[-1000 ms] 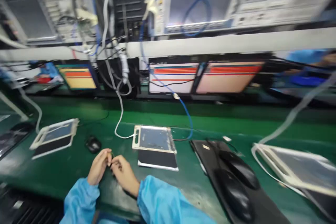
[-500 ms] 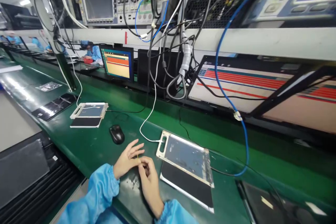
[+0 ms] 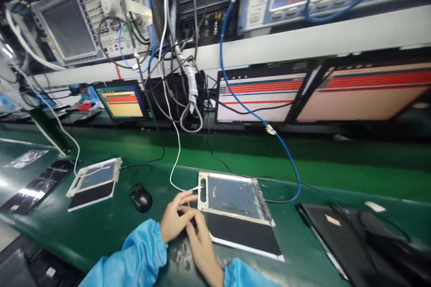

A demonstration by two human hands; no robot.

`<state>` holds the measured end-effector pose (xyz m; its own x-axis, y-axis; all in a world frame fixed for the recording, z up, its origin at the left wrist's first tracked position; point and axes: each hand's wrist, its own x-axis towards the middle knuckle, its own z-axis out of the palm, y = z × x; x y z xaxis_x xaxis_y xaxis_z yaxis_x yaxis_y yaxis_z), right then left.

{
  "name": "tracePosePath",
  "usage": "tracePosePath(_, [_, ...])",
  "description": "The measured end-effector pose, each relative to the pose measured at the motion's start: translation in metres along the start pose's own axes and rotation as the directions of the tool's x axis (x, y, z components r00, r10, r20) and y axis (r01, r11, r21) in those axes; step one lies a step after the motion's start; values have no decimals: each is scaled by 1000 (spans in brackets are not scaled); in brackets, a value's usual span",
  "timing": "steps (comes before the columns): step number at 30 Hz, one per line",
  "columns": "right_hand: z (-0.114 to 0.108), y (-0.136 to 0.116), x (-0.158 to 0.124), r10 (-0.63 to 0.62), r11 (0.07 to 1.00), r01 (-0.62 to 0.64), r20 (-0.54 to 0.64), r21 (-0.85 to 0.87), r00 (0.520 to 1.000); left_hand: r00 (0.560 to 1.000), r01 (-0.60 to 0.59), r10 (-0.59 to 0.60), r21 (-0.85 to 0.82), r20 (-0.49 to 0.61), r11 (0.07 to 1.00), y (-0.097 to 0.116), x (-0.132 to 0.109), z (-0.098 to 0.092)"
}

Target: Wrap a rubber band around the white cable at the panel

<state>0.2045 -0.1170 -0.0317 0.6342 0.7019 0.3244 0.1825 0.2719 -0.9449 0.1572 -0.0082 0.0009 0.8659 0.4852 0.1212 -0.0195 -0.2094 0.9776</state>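
My left hand (image 3: 175,219) and my right hand (image 3: 202,244) meet on the green bench, both in light blue sleeves. Between their fingertips is a thin yellowish stick-like item (image 3: 188,205), too small to name. My left hand's fingers are partly spread, its thumb and forefinger close on the item. My right hand's fingers are curled against it. Just right of the hands lies a metal-framed fixture tray (image 3: 232,197) with a dark tablet panel (image 3: 242,233) under it, and a white cable (image 3: 175,161) plugs into the tray's left edge.
A black mouse (image 3: 140,197) lies left of my hands, and a second fixture tray (image 3: 94,179) sits further left. Monitors (image 3: 259,98) showing red bars stand behind. Test instruments (image 3: 77,22) and hanging cables fill the shelf above. A blue cable (image 3: 286,157) loops down. Black pads (image 3: 353,242) are at right.
The view swung from left-facing back toward the centre. My hands stayed together on the small item and now sit closer to the fixture tray's left edge.
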Motion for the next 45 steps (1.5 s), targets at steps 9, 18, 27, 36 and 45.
tracePosePath(9, [0, -3, 13, 119, 982, -111, -45, 153, 992, 995, -104, 104, 52, -4, 993, -11, 8, -10])
tracePosePath(18, [13, 2, 62, 174, 937, -110, -171, 333, 970, 930, -366, 335, 473, 152, 802, -10, 37, -47])
tracePosePath(27, [10, 8, 50, 149, 976, -112, -200, 186, 968, 872, -489, 386, 493, 302, 720, -6, 26, -41])
tracePosePath(36, [12, -9, 41, 110, 962, -61, -172, 268, 979, 787, -616, 523, 454, 327, 643, -6, 23, -49])
tracePosePath(45, [7, -14, 45, 87, 910, -80, 1, 407, 996, 709, -677, 664, 493, 237, 547, -5, 23, -46])
